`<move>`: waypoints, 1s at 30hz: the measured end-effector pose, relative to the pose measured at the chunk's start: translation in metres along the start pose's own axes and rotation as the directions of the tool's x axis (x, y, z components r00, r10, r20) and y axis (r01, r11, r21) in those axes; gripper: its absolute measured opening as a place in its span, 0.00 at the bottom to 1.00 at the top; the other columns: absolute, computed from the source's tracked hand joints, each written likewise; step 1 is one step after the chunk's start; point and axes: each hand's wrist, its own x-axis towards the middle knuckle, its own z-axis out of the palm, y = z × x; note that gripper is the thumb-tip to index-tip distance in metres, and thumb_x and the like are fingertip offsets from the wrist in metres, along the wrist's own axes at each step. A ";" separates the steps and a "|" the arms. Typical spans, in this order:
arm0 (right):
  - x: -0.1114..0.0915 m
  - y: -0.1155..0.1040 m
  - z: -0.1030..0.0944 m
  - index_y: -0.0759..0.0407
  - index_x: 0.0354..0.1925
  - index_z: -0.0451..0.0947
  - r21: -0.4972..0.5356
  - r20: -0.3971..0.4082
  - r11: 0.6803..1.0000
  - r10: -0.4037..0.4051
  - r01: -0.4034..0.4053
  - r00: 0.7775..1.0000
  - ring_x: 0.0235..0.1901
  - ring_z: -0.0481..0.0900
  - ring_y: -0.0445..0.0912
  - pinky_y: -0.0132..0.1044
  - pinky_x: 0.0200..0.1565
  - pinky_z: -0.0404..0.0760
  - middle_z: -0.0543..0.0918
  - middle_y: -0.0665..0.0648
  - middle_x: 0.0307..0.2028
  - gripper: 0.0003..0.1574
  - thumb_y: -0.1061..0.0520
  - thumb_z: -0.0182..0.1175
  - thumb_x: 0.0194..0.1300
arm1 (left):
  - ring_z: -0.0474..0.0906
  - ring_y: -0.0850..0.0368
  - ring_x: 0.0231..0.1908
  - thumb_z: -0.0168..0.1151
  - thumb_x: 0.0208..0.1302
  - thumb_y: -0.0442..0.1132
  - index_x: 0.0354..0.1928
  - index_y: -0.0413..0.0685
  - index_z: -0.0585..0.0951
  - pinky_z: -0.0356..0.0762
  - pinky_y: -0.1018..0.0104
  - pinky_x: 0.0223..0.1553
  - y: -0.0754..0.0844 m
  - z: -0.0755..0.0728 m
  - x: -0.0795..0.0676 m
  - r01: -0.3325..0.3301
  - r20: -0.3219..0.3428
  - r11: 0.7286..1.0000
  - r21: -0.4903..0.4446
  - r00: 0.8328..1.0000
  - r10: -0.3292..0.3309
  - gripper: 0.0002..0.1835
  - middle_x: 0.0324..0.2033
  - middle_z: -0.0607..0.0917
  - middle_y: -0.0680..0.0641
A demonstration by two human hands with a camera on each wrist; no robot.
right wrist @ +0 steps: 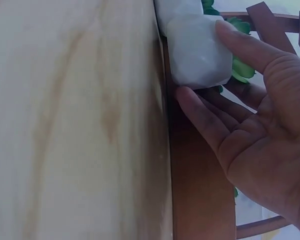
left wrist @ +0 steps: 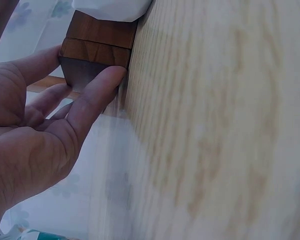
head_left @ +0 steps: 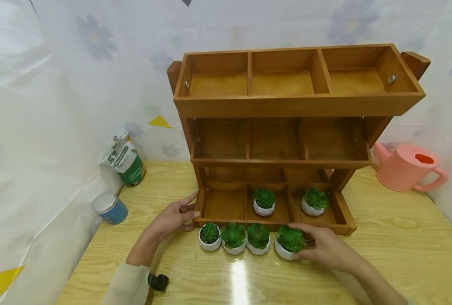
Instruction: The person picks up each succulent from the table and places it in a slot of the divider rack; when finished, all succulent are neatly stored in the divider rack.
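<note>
My right hand [head_left: 326, 250] grips a potted succulent [head_left: 290, 239] in a white faceted pot [right wrist: 200, 52], thumb and fingers at its sides. This pot is the rightmost of a row in front of the wooden shelf [head_left: 302, 108]. To its left stand three more potted succulents, a middle one [head_left: 258, 237], another [head_left: 233, 237] and the leftmost [head_left: 209, 235]. My left hand [head_left: 174, 217] touches the left end of the shelf's bottom tier, its fingers spread around the corner [left wrist: 95, 52]. Two potted succulents sit inside that tier, one in the middle compartment [head_left: 264, 201], one in the right [head_left: 314, 201].
The shelf's upper two tiers have three compartments each. At the left stand a blue jar [head_left: 113, 210] with a silver lid and a green-and-white bag [head_left: 128, 163] with a clip. A pink watering can [head_left: 406, 167] stands right of the shelf. Pale floral sheeting [head_left: 96, 84] hangs behind.
</note>
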 end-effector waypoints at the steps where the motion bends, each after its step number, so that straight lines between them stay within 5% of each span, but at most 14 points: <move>1: -0.001 -0.001 -0.001 0.53 0.69 0.73 0.006 -0.003 1.000 0.006 -0.006 1.000 0.46 0.83 0.32 0.30 0.43 0.83 0.85 0.56 0.56 0.47 0.37 0.74 0.57 | 0.61 0.33 0.74 0.61 0.74 0.40 0.80 0.69 0.54 0.81 0.44 0.57 0.000 0.000 0.000 0.001 0.000 1.000 0.000 1.000 -0.001 0.40 0.78 0.56 0.34; 13: -0.007 -0.005 -0.014 0.56 0.69 0.72 0.014 -0.013 1.000 -0.010 0.010 1.000 0.46 0.82 0.32 0.31 0.44 0.84 0.86 0.53 0.53 0.46 0.39 0.74 0.59 | 0.61 0.33 0.74 0.61 0.73 0.40 0.80 0.69 0.56 0.81 0.44 0.57 -0.002 0.002 0.001 0.008 -0.011 1.000 0.004 1.000 -0.008 0.39 0.78 0.57 0.34; 24: 0.000 -0.018 -0.027 0.52 0.69 0.73 -0.088 -0.049 0.996 -0.004 0.000 0.999 0.47 0.82 0.32 0.31 0.42 0.83 0.85 0.56 0.57 0.45 0.38 0.73 0.59 | 0.62 0.34 0.73 0.62 0.73 0.41 0.80 0.69 0.54 0.81 0.44 0.57 -0.004 0.003 0.001 0.004 0.007 1.000 -0.009 1.000 -0.004 0.40 0.77 0.58 0.34; 30: 0.014 -0.027 -0.030 0.53 0.71 0.70 -0.048 -0.034 0.999 0.001 -0.002 0.999 0.36 0.79 0.33 0.30 0.33 0.76 0.88 0.50 0.47 0.47 0.39 0.73 0.59 | 0.59 0.35 0.75 0.61 0.73 0.40 0.80 0.70 0.55 0.80 0.43 0.58 -0.001 -0.001 0.001 0.001 -0.006 1.000 -0.003 1.000 -0.001 0.40 0.78 0.56 0.35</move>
